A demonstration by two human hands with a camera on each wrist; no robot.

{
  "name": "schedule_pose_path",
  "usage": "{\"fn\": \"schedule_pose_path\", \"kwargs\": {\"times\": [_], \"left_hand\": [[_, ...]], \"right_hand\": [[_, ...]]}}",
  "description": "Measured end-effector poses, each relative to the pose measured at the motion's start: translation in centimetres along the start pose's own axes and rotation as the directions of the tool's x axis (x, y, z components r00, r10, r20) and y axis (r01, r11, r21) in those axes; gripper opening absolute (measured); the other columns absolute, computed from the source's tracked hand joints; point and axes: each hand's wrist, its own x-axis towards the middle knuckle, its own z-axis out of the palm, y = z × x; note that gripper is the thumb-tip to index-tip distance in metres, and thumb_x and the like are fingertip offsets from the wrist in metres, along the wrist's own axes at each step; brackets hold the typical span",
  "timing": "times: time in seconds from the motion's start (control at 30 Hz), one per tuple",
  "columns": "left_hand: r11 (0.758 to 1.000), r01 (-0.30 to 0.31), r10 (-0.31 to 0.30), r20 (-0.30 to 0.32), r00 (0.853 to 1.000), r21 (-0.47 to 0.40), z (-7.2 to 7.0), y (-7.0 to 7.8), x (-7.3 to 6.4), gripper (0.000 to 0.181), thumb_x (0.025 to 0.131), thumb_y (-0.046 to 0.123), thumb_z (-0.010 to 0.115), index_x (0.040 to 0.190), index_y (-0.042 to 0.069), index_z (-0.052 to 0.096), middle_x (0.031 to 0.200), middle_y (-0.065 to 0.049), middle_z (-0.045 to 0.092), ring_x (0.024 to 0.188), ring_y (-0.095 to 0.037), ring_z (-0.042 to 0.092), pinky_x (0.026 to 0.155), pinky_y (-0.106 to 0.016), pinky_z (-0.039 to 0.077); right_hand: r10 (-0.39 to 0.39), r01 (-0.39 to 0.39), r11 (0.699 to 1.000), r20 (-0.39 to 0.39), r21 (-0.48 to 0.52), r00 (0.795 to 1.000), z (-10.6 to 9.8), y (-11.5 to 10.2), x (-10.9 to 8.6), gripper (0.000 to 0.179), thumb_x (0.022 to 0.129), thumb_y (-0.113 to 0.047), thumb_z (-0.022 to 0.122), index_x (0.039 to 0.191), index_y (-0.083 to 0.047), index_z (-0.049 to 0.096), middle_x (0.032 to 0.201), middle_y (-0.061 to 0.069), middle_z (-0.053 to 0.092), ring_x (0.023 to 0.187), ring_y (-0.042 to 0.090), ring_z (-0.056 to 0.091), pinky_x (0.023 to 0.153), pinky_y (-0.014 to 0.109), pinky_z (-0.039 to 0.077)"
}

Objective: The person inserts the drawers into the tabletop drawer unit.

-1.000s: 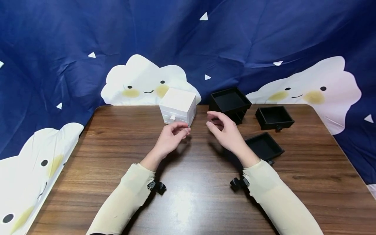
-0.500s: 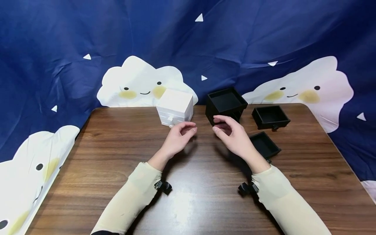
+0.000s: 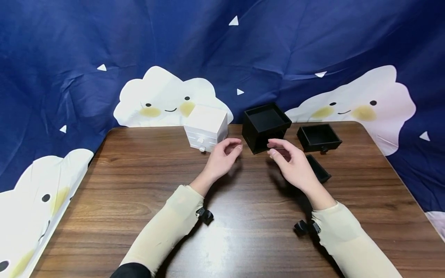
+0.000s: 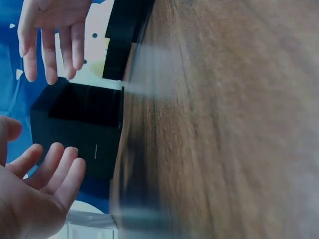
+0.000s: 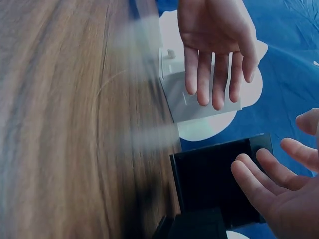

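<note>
Over the table, my left hand (image 3: 221, 159) hovers with loosely bent fingers, holding nothing, just in front of the gap between two small cabinets. To its upper left stands a white drawer cabinet (image 3: 206, 124) with round knobs on its front. My right hand (image 3: 292, 164), also empty and loosely bent, is in front of the black cabinet (image 3: 255, 135), whose front is a hollow opening, clear in the left wrist view. Behind the right wrist lies a black drawer (image 3: 319, 170), partly hidden by that hand. A second black drawer (image 3: 320, 139) with a knob sits further back.
The brown wooden table (image 3: 139, 200) has its rear edge close behind the cabinets. Beyond it hangs a blue curtain (image 3: 271, 46) printed with white clouds. Small black cameras are strapped at both wrists.
Both hands have drifted to the right, the left away from the white cabinet toward the black one. The right hand now covers more of the nearer black drawer. The view has shifted slightly.
</note>
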Motion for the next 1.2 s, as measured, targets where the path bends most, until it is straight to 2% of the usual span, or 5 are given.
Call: {"fn": "schedule_pose_path", "kwargs": {"times": [0.17,0.43,0.7,0.83,1.2], "left_hand": [[1.0,-0.004,0.004,-0.011,1.0,-0.016,0.5,0.0,0.6,0.035,0.106,0.014,0.063,0.134,-0.007,0.068,0.129,-0.021,0.075,0.116,-0.031,0.074,0.104,-0.036,0.06],[1.0,-0.018,0.018,-0.015,1.0,0.009,1.2,-0.1,1.3,0.037,0.106,0.015,0.064,0.136,-0.007,0.066,0.124,-0.02,0.076,0.116,-0.031,0.073,0.107,-0.04,0.059],[1.0,-0.002,0.002,-0.071,0.997,-0.002,2.1,-0.1,2.3,0.041,0.107,0.02,0.064,0.143,0.0,0.064,0.128,-0.018,0.075,0.117,-0.03,0.074,0.107,-0.04,0.059],[1.0,0.013,-0.013,-0.111,0.994,-0.001,2.4,0.0,2.8,0.044,0.108,0.026,0.062,0.146,0.001,0.062,0.132,-0.017,0.074,0.12,-0.03,0.073,0.108,-0.042,0.057],[0.998,-0.043,0.034,-0.182,0.983,-0.047,2.9,0.1,4.6,0.047,0.107,0.024,0.065,0.15,0.007,0.06,0.134,-0.018,0.069,0.119,-0.029,0.07,0.108,-0.04,0.057]], "right_hand": [[-0.015,0.015,1.0,-0.011,-0.004,1.0,-0.7,0.2,-0.7,0.035,0.112,-0.014,0.057,0.145,-0.003,0.063,0.127,0.02,0.075,0.102,-0.012,0.065,0.089,0.005,0.05],[-0.046,0.046,0.999,-0.057,-0.011,0.997,-1.9,1.1,-2.2,0.034,0.11,-0.007,0.059,0.143,-0.001,0.065,0.118,0.021,0.077,0.1,-0.006,0.069,0.089,0.005,0.051],[-0.048,0.045,0.998,-0.076,-0.037,0.996,-3.3,1.4,-3.9,0.032,0.11,-0.007,0.059,0.141,0.0,0.065,0.115,0.002,0.076,0.102,-0.008,0.069,0.09,0.004,0.051],[-0.05,0.046,0.998,-0.096,-0.042,0.994,-4.2,1.8,-4.8,0.032,0.109,-0.005,0.06,0.14,0.0,0.066,0.113,-0.022,0.072,0.104,-0.011,0.069,0.089,0.003,0.051],[-0.053,0.046,0.998,-0.173,-0.039,0.984,-6.1,2.9,-6.5,0.032,0.106,0.001,0.062,0.137,0.008,0.065,0.116,-0.029,0.071,0.101,-0.013,0.071,0.09,0.003,0.051]]}}
